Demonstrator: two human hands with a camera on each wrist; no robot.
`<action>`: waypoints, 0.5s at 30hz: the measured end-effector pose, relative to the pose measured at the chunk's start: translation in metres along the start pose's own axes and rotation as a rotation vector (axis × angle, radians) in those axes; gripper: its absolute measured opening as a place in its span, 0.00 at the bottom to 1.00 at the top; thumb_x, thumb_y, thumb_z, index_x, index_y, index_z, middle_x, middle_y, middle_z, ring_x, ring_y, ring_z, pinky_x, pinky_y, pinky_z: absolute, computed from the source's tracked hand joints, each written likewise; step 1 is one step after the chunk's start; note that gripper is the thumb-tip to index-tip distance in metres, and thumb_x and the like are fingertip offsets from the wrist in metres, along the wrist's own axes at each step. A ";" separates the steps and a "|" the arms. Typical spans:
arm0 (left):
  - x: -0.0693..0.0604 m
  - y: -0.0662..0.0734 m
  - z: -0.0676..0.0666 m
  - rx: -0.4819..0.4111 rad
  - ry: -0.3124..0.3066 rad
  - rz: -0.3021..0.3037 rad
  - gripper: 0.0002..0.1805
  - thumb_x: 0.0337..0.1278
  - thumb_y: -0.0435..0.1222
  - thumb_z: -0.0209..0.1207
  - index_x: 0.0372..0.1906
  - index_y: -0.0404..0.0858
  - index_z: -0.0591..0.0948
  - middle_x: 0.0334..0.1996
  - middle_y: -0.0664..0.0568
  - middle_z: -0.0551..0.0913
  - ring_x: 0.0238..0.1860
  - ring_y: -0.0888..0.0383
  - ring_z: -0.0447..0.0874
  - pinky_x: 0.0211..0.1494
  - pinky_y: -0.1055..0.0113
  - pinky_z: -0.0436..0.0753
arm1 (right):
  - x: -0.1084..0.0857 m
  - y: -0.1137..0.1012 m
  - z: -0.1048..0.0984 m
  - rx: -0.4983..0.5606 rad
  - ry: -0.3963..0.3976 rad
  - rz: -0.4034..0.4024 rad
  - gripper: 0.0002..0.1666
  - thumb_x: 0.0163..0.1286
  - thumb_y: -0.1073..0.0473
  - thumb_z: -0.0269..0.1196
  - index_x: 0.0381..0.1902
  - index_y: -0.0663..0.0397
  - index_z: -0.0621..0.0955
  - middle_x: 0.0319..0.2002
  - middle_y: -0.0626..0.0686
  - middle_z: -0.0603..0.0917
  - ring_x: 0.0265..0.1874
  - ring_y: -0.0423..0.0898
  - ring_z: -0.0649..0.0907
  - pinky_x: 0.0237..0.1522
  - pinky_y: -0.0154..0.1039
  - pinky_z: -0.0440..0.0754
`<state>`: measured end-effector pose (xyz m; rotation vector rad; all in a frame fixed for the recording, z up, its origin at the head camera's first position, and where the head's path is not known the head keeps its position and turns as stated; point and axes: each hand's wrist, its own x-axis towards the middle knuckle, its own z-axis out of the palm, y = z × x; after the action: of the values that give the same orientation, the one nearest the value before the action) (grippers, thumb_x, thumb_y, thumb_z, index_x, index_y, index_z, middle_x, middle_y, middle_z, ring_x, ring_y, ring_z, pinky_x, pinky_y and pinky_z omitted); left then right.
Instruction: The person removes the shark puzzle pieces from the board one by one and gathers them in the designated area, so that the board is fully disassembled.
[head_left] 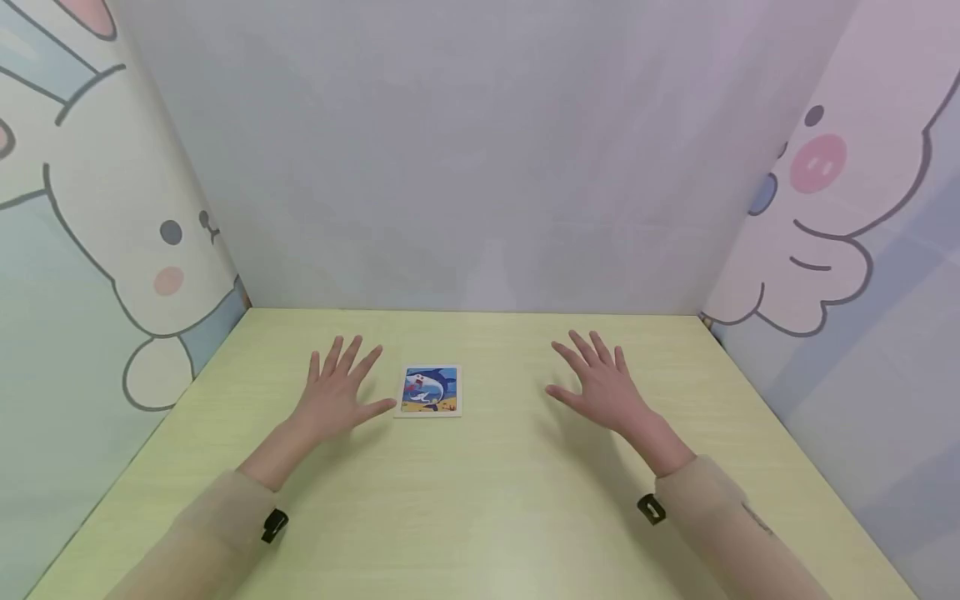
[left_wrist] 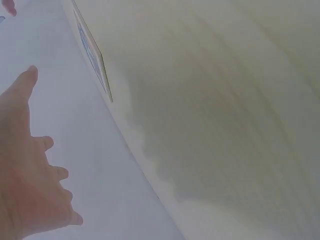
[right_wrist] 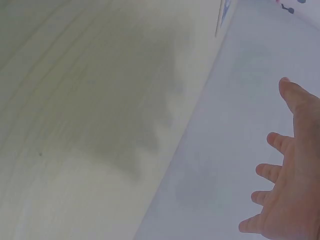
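Observation:
A small square picture puzzle or card [head_left: 429, 391] with a white border lies flat on the table, printed with a blue shark-like sea animal above sand. To its left, my left hand [head_left: 333, 400] hovers over the table with fingers spread, the thumb tip close to the picture's edge in the head view. Farther off on the other side, my right hand [head_left: 603, 392] is also raised with spread fingers. Neither hand holds anything. In the left wrist view the picture [left_wrist: 92, 55] appears edge-on beyond the left hand [left_wrist: 30, 170]; the right wrist view shows the right hand [right_wrist: 292, 175] above the table.
The pale yellow wooden table [head_left: 465, 500] is bounded by a plain light back wall [head_left: 465, 167]. A side panel with a cartoon rabbit [head_left: 120, 233] stands at left, another with a cartoon animal [head_left: 855, 183] at right. Dark clips [head_left: 275, 525] hang at both sleeves.

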<state>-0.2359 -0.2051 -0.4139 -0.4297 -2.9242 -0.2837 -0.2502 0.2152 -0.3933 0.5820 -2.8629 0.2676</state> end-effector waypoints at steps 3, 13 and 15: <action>0.007 0.000 0.001 0.002 0.000 0.011 0.51 0.50 0.68 0.53 0.74 0.47 0.52 0.74 0.39 0.44 0.74 0.39 0.30 0.69 0.35 0.34 | 0.010 -0.005 -0.002 0.006 0.002 -0.014 0.45 0.62 0.30 0.55 0.72 0.39 0.60 0.74 0.55 0.53 0.73 0.61 0.46 0.66 0.70 0.41; 0.029 0.006 0.009 -0.032 0.002 0.075 0.52 0.49 0.62 0.60 0.74 0.44 0.54 0.74 0.38 0.47 0.74 0.38 0.37 0.70 0.36 0.41 | 0.049 -0.035 -0.009 0.079 -0.011 -0.071 0.44 0.64 0.34 0.57 0.72 0.43 0.59 0.74 0.56 0.52 0.73 0.61 0.48 0.67 0.67 0.48; 0.034 0.007 0.012 -0.033 -0.005 0.093 0.51 0.49 0.61 0.60 0.74 0.43 0.54 0.74 0.38 0.48 0.74 0.38 0.39 0.70 0.36 0.44 | 0.056 -0.042 -0.005 0.099 -0.017 -0.083 0.44 0.64 0.35 0.57 0.72 0.44 0.60 0.74 0.57 0.53 0.73 0.61 0.49 0.67 0.65 0.50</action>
<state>-0.2672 -0.1868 -0.4179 -0.5703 -2.8973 -0.3193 -0.2825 0.1580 -0.3695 0.7235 -2.8460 0.3943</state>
